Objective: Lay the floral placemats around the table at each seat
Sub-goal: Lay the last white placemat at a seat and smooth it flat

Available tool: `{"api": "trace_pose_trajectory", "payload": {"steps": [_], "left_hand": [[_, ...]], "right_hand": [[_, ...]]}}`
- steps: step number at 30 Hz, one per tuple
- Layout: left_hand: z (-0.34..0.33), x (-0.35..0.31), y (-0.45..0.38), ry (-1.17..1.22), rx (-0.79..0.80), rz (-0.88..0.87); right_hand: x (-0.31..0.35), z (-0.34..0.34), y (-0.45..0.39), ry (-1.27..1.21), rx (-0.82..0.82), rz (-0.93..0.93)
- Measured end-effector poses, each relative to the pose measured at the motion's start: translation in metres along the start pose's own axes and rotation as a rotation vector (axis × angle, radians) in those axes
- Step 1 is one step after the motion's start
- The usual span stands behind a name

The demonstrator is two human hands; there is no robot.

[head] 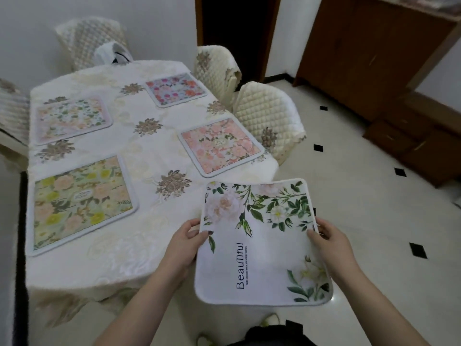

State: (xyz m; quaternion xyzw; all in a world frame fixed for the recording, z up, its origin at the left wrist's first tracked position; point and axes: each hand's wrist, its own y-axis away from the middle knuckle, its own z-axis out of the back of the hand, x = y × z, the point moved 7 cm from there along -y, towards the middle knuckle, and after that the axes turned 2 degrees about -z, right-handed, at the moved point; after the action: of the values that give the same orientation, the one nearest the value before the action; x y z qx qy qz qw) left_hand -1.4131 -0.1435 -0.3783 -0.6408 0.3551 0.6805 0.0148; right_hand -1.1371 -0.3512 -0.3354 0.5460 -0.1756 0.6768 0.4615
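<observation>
I hold a white placemat printed with green leaves, pale flowers and the word "Beautiful", in the air off the table's near right corner. My left hand grips its left edge and my right hand grips its right edge. Several floral placemats lie flat on the table: a yellow-green one near left, a pale green one far left, a pink one near right, and a multicoloured one far right.
Quilted cream chairs stand along the right side, at the far end and at the left edge. A white bag sits at the table's far end. Dark wooden cabinets line the right wall over tiled floor.
</observation>
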Motion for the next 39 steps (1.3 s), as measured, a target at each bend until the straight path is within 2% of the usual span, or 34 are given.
{"api": "trace_pose_trajectory", "payload": {"steps": [4,10,16,21,30,39], "left_hand": [[-0.045,-0.028,0.004,-0.061,0.056,-0.068],[-0.124,-0.030,-0.001,-0.071,0.099,-0.004],[-0.222,-0.032,-0.005,-0.143,0.106,-0.016],[-0.296,-0.031,-0.013,-0.095,0.125,0.037],[-0.378,-0.036,-0.028,-0.127,0.236,0.067],[-0.433,-0.045,-0.075,-0.110,0.325,0.070]], "right_hand": [[-0.011,0.046,-0.002,-0.063,-0.067,-0.032],[-0.032,0.115,-0.012,-0.221,-0.119,-0.066],[-0.065,0.201,-0.027,-0.404,-0.137,-0.137],[-0.080,0.257,-0.043,-0.464,-0.125,-0.160],[-0.100,0.309,-0.064,-0.484,-0.160,-0.174],[-0.094,0.314,-0.108,-0.479,-0.197,-0.205]]}}
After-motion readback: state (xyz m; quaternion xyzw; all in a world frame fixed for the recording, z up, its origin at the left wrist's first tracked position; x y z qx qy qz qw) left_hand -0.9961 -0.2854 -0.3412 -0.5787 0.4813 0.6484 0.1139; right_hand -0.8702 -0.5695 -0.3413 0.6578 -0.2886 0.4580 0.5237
